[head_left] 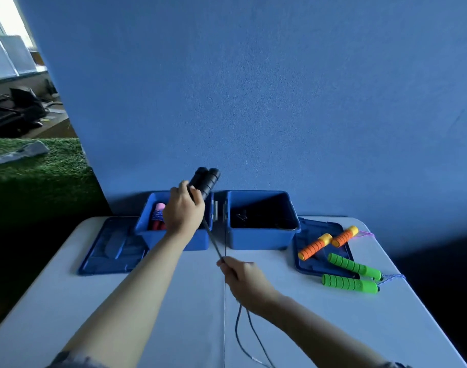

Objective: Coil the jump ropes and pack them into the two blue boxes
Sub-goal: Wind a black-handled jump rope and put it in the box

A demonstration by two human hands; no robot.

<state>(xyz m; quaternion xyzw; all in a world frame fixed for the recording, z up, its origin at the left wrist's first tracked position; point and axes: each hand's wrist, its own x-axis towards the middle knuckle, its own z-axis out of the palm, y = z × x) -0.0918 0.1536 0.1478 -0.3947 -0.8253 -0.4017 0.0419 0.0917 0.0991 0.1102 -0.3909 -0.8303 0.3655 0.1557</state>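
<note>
I see through one camera on the person's head, looking forward and down at the white table [94, 301] from close up. The blue wall [253, 88] fills twelve o'clock, and both arms reach in from six o'clock

Bare forearms, grey sleeve [67, 360] edges

The two blue boxes [171, 239] [262, 239] and their lids [113, 251] look like smooth, slightly glossy plastic. The orange handles [313, 248] and green handles [350, 284] look like ribbed matt foam, as do the black handles [205, 181]. The counter [174, 301] is pale, smooth and matt.
</note>
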